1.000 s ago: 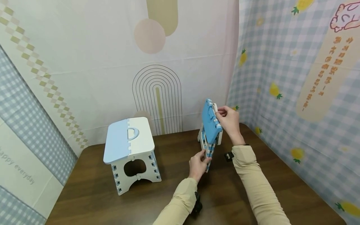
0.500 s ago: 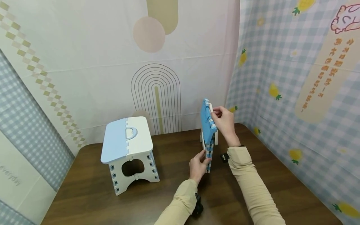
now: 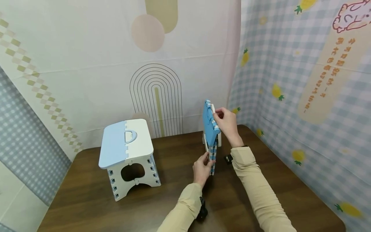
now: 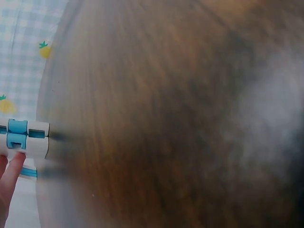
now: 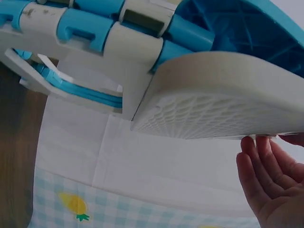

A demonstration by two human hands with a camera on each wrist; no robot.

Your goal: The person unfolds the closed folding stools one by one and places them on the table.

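Note:
A blue-and-white folding stool (image 3: 209, 125) stands mostly folded, on its end legs, toward the table's right side. My left hand (image 3: 200, 169) pinches its near leg edge low down, thumb on the right and fingers on the left. Higher up, my right hand (image 3: 227, 124) pinches the white half of the seat near its top edge. In the right wrist view, a narrow wedge separates that white seat half (image 5: 213, 92) from the blue half (image 5: 266, 28). The left wrist view catches only fingers of my left hand (image 4: 8, 185) against the hinged legs (image 4: 28, 137).
A second folding stool (image 3: 137, 141), pale blue and white, stands unfolded on the left of the brown wooden table (image 3: 179, 199). Printed cloth (image 3: 203, 38) hangs close behind the table, and checked cloth (image 3: 290, 96) along its right side.
The held stool's seat halves have come closer together, and its top has swung upright. My right hand has moved left with it; my left hand keeps its grip. The head view has shifted slightly.

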